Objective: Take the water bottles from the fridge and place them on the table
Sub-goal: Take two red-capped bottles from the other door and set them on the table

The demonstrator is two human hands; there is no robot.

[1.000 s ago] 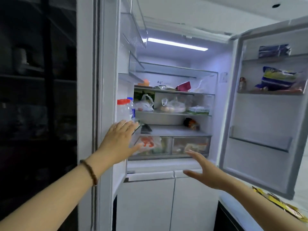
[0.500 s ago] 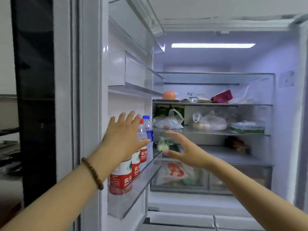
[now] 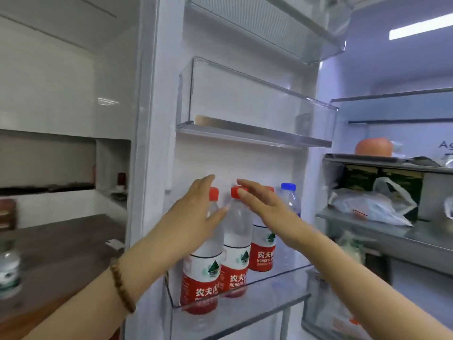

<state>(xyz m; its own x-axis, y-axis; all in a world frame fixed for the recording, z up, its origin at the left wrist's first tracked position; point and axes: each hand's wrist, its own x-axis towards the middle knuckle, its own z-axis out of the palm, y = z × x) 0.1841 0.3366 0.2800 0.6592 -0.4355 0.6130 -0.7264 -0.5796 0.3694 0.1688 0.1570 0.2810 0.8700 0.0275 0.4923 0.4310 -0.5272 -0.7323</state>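
Three red-capped water bottles with red labels stand in a row in the clear door bin (image 3: 277,300) of the open fridge: the nearest bottle (image 3: 201,276), the middle bottle (image 3: 236,253) and the far bottle (image 3: 262,251). Behind them stands a blue-capped bottle (image 3: 289,197). My left hand (image 3: 193,217), fingers straight, reaches around the neck of the nearest bottle. My right hand (image 3: 267,204), also with straight fingers, is at the cap of the middle bottle, partly hiding the far one. Neither hand visibly grips.
An empty clear door bin (image 3: 255,114) hangs above the bottles. A dark wooden table (image 3: 63,251) lies to the left, with another bottle (image 3: 9,273) at its edge. Fridge shelves (image 3: 382,231) at right hold plastic bags (image 3: 367,207) and an orange fruit (image 3: 373,147).
The view has moved closer and left toward the door bin. Both hands have come together at the tops of the red-capped bottles; the right hand moved left from the fridge interior.
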